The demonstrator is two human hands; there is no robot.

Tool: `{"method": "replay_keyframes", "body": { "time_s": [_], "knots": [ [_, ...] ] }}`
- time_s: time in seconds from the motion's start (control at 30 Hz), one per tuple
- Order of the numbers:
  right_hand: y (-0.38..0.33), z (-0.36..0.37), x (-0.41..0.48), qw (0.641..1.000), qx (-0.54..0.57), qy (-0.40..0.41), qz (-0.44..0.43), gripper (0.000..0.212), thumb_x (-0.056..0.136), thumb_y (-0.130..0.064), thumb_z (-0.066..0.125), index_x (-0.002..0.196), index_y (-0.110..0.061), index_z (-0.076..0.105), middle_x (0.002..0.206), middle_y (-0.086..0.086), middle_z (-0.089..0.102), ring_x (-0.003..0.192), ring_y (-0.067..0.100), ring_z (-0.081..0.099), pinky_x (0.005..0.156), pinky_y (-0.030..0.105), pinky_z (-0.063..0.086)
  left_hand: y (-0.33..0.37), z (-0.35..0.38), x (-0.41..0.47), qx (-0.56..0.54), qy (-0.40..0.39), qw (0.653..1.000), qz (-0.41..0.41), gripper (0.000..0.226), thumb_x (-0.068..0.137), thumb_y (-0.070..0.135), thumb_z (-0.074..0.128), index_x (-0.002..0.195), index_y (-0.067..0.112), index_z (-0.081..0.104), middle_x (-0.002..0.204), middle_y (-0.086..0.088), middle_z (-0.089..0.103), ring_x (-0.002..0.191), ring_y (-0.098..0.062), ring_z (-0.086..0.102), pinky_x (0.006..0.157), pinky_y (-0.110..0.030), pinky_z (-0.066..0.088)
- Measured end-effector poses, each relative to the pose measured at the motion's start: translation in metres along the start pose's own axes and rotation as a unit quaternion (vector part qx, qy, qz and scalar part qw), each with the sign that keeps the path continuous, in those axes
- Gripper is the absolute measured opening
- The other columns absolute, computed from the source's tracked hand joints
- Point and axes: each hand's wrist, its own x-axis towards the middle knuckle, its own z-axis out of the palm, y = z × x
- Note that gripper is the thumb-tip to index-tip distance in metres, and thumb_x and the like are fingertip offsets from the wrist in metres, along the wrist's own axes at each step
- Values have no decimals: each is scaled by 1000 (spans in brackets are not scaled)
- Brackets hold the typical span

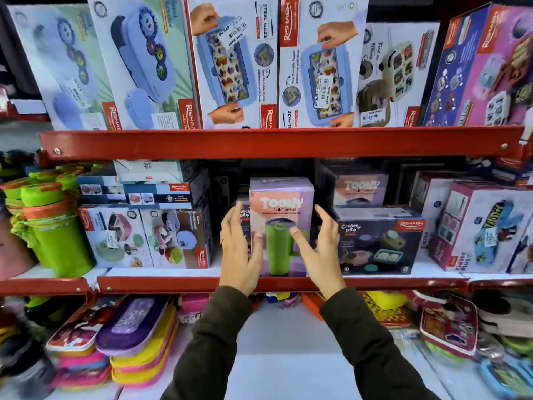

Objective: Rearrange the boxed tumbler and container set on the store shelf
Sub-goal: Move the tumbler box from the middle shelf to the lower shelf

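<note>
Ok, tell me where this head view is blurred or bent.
Head view: sharpest at the centre, where the tumbler box print reads clearly between the left hand and right hand; the outer boxes and green bottles are smeared; the wide lens bows the red shelf rail and tilts the top-row boxes outward.

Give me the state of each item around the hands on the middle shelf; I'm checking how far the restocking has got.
Toony tumbler box: upright at the shelf's front edge, between both hands.
Left hand: open, fingers spread at the box's left side, no closed grip.
Right hand: open, at the box's right side.
Crunchy Bite box: lying flat, right of the tumbler box.
Second Toony box: upright, set back behind the Crunchy Bite box.
</note>
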Motion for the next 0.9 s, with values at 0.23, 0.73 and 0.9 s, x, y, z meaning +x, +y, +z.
{"method": "replay_keyframes", "body": {
  "time_s": [0.23,0.73,0.9],
  "knots": [
    [9,3,10,995,48,-53,66,65,95,-38,63,152,-34,32,152,-4,43,142,17,42,118,51,38,-11,8,11,-37,-64,991,-112,67,102,30,51,159,18,18,156,-7,33,149,-23,30,123,-50,27],
    [12,-1,8,999,26,-45,4,59,98,-32,62,150,-28,34,148,-1,48,136,11,47,115,45,43,-12,11,18,-72,-18,992,-105,61,93,13,66,148,15,40,143,-6,50,132,-22,52,111,-49,46],
    [1,-19,4,998,32,-10,-54,59,96,-36,63,149,-31,36,149,-6,48,139,10,47,114,45,44,3,4,12,-102,24,994,-39,57,91,18,69,141,29,45,139,0,55,126,-20,57,104,-50,51]
  ]
}}
